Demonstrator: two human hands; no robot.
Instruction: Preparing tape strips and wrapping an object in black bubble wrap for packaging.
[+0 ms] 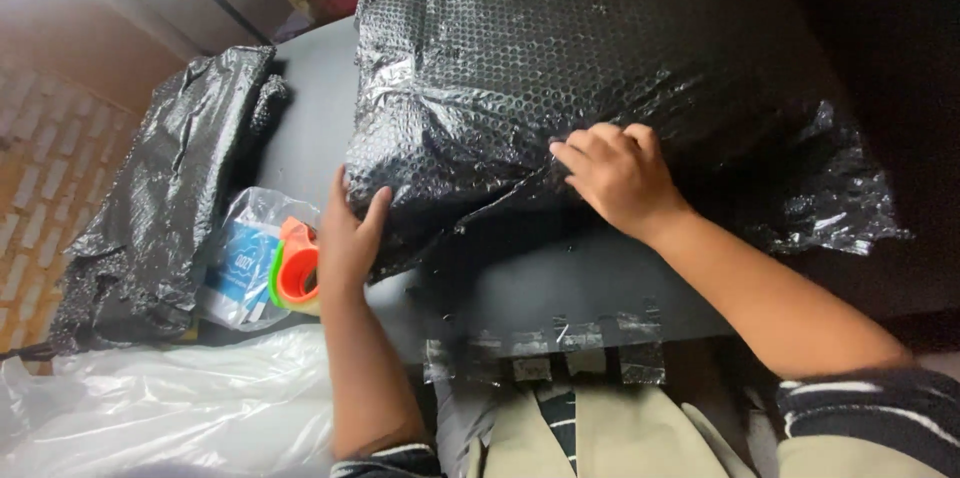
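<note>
Strips of clear tape hang off the near edge of the dark counter. Beyond them lies a bulky parcel wrapped in black bubble plastic, glossy and creased, loose wrap trailing right. Left hand cups its near left corner; right hand presses flat on top, fingers spread. Its contents are hidden, and the far end is cut off. At left, an orange-and-green tape dispenser sits half behind the left hand.

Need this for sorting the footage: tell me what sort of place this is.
Probably a small packing station: a parcel in black bubble wrap under both hands, an orange-and-green tape dispenser, and pre-cut tape strips stuck along the dark table edge.
</note>
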